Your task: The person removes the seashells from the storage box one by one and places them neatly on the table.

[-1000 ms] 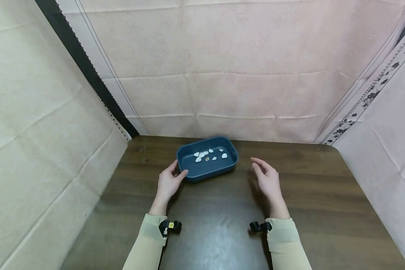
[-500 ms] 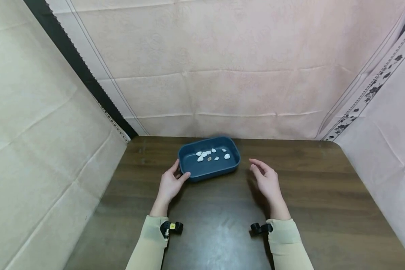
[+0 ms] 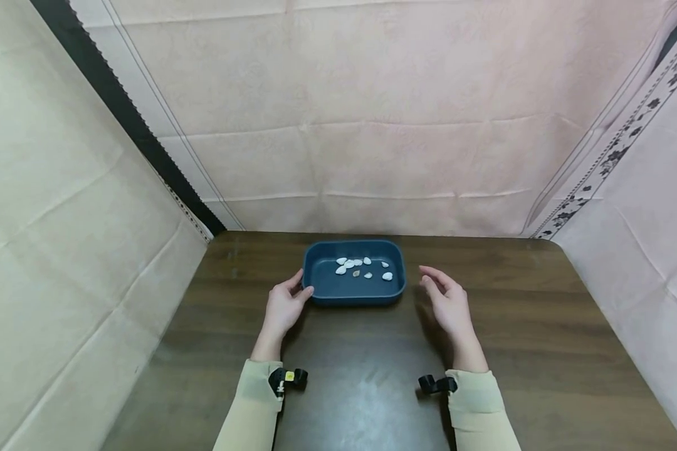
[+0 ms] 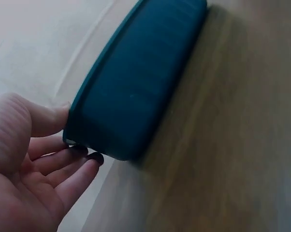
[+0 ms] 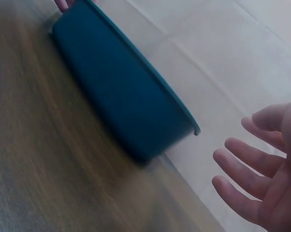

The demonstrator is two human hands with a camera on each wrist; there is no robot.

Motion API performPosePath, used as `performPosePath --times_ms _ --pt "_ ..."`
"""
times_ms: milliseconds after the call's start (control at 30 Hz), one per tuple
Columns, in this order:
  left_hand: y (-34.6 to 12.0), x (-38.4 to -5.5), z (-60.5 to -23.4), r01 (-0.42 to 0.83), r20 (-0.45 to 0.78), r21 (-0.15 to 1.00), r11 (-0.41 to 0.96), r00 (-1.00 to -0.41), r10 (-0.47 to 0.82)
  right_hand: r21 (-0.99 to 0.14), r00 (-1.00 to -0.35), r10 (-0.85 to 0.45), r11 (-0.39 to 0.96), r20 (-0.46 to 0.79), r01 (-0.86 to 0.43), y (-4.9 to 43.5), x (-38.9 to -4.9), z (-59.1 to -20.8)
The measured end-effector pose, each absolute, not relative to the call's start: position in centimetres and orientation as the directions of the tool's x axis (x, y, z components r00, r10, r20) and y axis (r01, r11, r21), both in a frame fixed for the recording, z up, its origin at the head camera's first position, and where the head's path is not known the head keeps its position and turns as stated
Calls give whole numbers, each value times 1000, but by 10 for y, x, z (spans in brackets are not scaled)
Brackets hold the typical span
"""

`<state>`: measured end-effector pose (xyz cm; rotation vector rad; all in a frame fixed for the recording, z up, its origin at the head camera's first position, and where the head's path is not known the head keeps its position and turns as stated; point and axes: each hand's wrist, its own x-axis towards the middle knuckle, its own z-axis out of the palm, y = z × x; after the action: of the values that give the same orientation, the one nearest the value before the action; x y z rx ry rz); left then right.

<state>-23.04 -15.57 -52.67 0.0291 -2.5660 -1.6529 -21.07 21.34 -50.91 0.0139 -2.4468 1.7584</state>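
Observation:
A blue rectangular tray (image 3: 338, 291) lies near the back edge of the table, its long sides level with that edge. Several small white pieces, perhaps shells or pebbles (image 3: 387, 276), are scattered inside, one of them brownish. At the tray's left end, my left hand (image 3: 284, 307) grips the rim; the left wrist view has the thumb (image 4: 51, 120) at the rim and the fingers under it. My right hand (image 3: 448, 304) is held just right of the tray, apart from it, with loosely bent fingers (image 5: 242, 169) and nothing in them.
The brown wooden table (image 3: 367, 357) stretches out in front of and beside the tray. A pale cloth (image 3: 406, 163) hangs directly behind its back edge, with more cloth (image 3: 79, 250) at both sides. Each wrist carries a small black camera (image 3: 296, 379).
Under my left hand the tray has turned from a slant to straight, its right end swinging toward me. My right hand has stayed nearly still.

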Motion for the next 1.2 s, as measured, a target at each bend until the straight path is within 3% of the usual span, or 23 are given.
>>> performPosePath --times_ms 333,867,1033,1200 --pt "-148 -231 -529 48 38 933 356 -999 35 -938 -997 23 342 76 -63 209 -209 -510" --pt "-147 -234 -532 4 10 952 306 -1000 -19 -924 -994 18 370 111 -96 199 -214 -505" --pt "-145 -233 -531 -5 1 949 314 -1000 -21 -915 -983 33 372 180 -155 182 -223 -496" --pt "-144 -233 -531 3 8 951 309 -1000 -15 -894 -978 -38 399 206 -203 147 -246 -495"
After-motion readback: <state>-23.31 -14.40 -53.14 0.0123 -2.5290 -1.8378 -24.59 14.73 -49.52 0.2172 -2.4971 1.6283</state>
